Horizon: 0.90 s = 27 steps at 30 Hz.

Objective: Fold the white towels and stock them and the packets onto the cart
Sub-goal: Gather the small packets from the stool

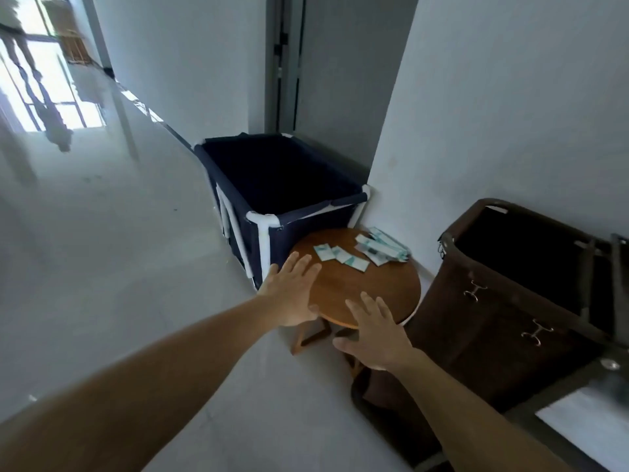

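White-and-teal packets (366,252) lie scattered along the far edge of the round wooden table (381,284). My left hand (292,294) and right hand (374,335) are spread open, fingers apart, empty, over its near edge. A navy bin (272,185) stands behind, a brown hamper (503,301) on the right.

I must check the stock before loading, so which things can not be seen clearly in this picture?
- Packets, head view: print too small to read, the count unclear where they overlap.
- Navy bin and brown hamper: insides too dark.
- Cart: cut off by the right edge.
- Towels: none in view.
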Tool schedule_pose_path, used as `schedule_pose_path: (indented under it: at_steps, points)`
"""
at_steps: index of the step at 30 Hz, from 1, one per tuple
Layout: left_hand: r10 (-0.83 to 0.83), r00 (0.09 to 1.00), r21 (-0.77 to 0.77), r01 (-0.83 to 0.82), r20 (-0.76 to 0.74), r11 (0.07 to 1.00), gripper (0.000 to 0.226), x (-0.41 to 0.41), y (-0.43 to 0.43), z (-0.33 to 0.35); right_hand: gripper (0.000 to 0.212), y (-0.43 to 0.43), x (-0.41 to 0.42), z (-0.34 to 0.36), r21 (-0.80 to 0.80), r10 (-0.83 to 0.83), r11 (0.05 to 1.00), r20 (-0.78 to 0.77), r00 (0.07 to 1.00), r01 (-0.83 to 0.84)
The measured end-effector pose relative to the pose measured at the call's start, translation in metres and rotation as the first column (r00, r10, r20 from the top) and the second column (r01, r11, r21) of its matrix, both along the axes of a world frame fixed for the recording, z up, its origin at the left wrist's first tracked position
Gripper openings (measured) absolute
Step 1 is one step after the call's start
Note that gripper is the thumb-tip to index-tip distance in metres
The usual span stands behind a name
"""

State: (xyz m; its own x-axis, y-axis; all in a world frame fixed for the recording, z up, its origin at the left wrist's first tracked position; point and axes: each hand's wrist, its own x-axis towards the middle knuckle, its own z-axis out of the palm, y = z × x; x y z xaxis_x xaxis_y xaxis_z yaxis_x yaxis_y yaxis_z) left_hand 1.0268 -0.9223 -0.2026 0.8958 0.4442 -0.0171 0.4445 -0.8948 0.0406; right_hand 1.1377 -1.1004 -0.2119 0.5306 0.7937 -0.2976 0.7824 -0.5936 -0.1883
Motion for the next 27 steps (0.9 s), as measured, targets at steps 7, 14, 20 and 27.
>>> schedule_pose_path:
  at_steps: [7,14,20,27]
  points:
    - [0.032,0.999,-0.049,-0.034,-0.041,0.998,0.091,0.065,0.072,-0.019,0.087,0.086,0.080,-0.020,-0.046,0.007,0.999,-0.045,0.999,-0.009]
    - [0.058,0.989,-0.021,-0.062,-0.138,0.998,0.090,0.150,0.160,-0.021,0.086,0.184,0.171,-0.029,0.002,0.047,0.999,-0.103,0.994,-0.047]
    - [0.068,0.982,-0.172,-0.098,-0.174,0.980,0.085,0.216,0.200,-0.051,0.089,0.230,0.245,-0.052,-0.046,-0.025,0.999,-0.147,0.989,0.019]
    - [-0.028,0.957,-0.321,-0.069,-0.288,0.945,0.081,0.296,0.267,-0.111,0.085,0.281,0.308,-0.095,-0.194,-0.200,0.968,-0.229,0.953,0.157]
